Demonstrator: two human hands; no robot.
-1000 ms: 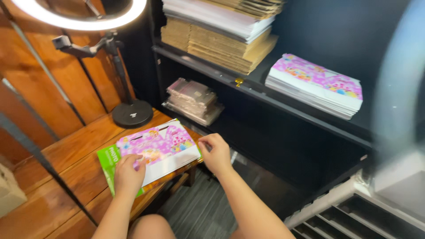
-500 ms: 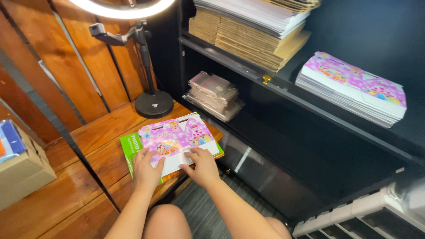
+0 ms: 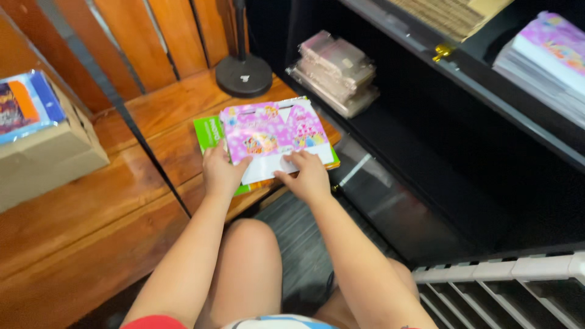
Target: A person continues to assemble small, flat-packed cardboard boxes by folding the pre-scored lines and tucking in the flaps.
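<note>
Both hands flat on pink card (image 3: 274, 131): left hand (image 3: 220, 173) grips edge, right hand (image 3: 308, 175) presses; fold seemingly unstarted.

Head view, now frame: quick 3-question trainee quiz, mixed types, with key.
1. True or false: both hands touch the pink flat card.
2. What lies directly under the pink flat card? A) green sheet B) cardboard box C) lamp base
3. Fill in: the black round stand base sits on the ______ table.

Key
1. True: left hand grips its near-left corner, right hand presses its white lower edge.
2. A, the green sheet.
3. Wooden; the table is brown planks.
</note>
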